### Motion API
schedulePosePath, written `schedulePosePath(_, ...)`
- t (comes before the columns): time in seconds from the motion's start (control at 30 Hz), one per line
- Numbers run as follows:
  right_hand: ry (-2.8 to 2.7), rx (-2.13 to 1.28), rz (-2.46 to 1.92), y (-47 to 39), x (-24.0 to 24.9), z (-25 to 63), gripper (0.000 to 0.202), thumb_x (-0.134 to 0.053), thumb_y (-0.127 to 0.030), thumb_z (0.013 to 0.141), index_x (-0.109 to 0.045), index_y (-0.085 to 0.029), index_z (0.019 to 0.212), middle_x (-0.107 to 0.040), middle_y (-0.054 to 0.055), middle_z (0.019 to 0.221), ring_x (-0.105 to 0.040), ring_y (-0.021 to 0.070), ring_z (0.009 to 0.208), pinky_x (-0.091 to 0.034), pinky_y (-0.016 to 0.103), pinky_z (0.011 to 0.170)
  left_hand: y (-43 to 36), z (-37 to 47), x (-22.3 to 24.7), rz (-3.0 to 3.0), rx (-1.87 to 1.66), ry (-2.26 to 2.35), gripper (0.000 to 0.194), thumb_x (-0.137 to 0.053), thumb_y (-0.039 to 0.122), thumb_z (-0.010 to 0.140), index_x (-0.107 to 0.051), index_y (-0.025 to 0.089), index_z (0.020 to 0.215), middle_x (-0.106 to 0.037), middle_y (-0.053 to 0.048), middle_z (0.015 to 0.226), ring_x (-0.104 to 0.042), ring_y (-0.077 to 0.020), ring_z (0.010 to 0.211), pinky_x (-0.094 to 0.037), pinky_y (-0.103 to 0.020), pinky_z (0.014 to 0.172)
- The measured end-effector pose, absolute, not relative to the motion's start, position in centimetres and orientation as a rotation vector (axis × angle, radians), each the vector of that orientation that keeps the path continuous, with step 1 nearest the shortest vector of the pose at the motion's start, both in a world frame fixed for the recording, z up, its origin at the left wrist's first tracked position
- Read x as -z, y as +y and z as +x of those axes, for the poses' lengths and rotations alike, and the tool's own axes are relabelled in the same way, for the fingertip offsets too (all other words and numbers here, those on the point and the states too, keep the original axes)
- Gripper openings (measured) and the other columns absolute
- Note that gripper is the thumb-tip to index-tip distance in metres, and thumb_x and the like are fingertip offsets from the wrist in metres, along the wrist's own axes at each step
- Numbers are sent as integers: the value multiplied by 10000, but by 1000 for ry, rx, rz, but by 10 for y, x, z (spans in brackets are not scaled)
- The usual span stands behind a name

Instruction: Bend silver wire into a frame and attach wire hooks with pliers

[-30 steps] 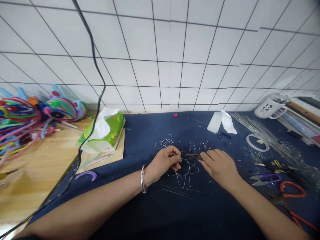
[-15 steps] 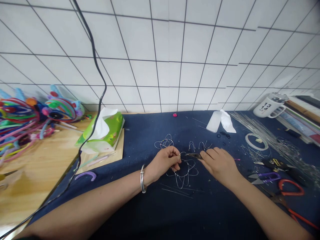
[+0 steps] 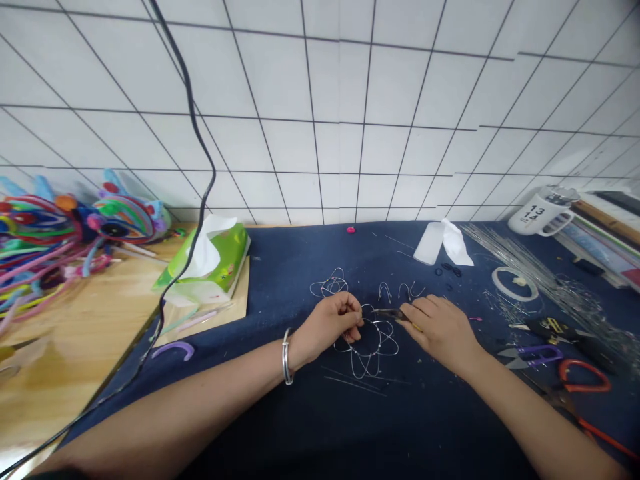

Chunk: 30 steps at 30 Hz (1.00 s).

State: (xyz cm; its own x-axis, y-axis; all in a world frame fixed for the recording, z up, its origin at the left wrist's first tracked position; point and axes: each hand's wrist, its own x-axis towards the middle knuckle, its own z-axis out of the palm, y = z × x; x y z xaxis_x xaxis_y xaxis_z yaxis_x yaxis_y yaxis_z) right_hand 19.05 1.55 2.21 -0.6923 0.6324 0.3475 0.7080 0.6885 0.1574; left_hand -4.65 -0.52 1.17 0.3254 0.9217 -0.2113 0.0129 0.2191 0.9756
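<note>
Fingers of my left hand (image 3: 333, 323) pinch the edge of a looped wire flower (image 3: 379, 348), a thin silvery ring with petal-like loops and small beads. My right hand (image 3: 441, 328) is closed around a pair of pliers (image 3: 391, 313); their dark jaws reach left to the wire near my left fingertips. Whether the jaws grip the wire is too small to tell. Behind my left hand lies a second looped wire piece (image 3: 331, 283) with beads. Beyond the pliers are several bent wire pieces (image 3: 385, 291). Straight wire lengths (image 3: 355, 384) lie in front.
To the left are a green tissue pack (image 3: 227, 263), a purple curved piece (image 3: 175, 349) and a hanging black cable (image 3: 203, 200). On the right lie purple snips (image 3: 537, 355), red-handled scissors (image 3: 583, 375), a wire bundle (image 3: 530, 257), a clear tape-like ring (image 3: 515, 283) and a white mug (image 3: 537, 215).
The wire flower has tilted slightly, so its ring and loops show wider. Both hands keep almost the same place, and the pliers stay at the wire.
</note>
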Motion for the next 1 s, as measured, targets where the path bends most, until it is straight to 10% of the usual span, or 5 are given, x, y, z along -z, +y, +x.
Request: schedulePosePath(1.0, -2540, -77, -1293, 13, -10, 185, 231, -414, -378, 844, -590, -233, 880, -575, 12, 735, -526, 129, 700, -384, 242, 611, -5, -45, -10, 1203, -828, 1039, 72, -482, 191, 765, -448, 161, 821, -607, -37, 913, -482, -17, 475, -407, -172, 477)
